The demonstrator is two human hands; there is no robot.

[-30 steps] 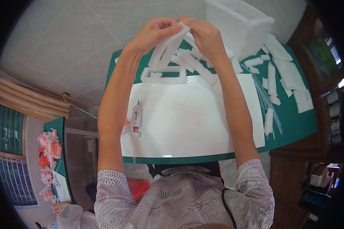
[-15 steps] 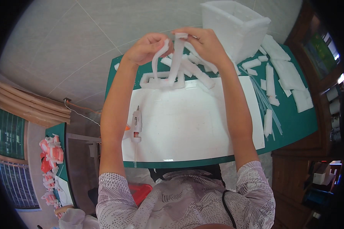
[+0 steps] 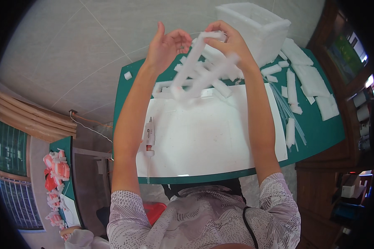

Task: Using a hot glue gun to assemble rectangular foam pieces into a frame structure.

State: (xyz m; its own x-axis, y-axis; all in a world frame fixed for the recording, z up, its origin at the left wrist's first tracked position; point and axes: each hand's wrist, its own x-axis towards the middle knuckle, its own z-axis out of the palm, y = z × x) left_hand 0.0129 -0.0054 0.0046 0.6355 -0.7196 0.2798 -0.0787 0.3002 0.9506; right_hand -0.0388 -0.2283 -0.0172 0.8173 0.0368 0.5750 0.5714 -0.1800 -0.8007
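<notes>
Far L: side counter (image 3: 66, 146) w/ pink-and-white pcs (image 3: 59, 168) along it, co-worker's forearm (image 3: 70, 230) at its near end. Main green counter (image 3: 316, 139): small white foam bit (image 3: 128, 75) near its far L corner, then white glue gun (image 3: 150, 135) lying on the white sheet (image 3: 195, 141), nozzle pointing away from the person, clear stick out the back. Next, flat foam frame (image 3: 158, 90) by the sheet's far edge, partly hidden. L hand (image 3: 165, 50) up in the air above it, thumb spread from loosely curled fingers, nothing gripped, just beside the held foam. Bent white foam strip (image 3: 189, 62), motion-blurred, hangs V-like over the sheet's far edge; can't tell if its low end touches the frame below. R hand (image 3: 234, 43) has its top end pinched btwn thumb & fingers. Behind R hand: open white foam box (image 3: 270, 39). Further R: clear thin sticks (image 3: 287, 110) in a loose bunch, a few foam offcuts (image 3: 292, 87) near them, then flat foam slabs (image 3: 313, 81) at the counter's R side.
</notes>
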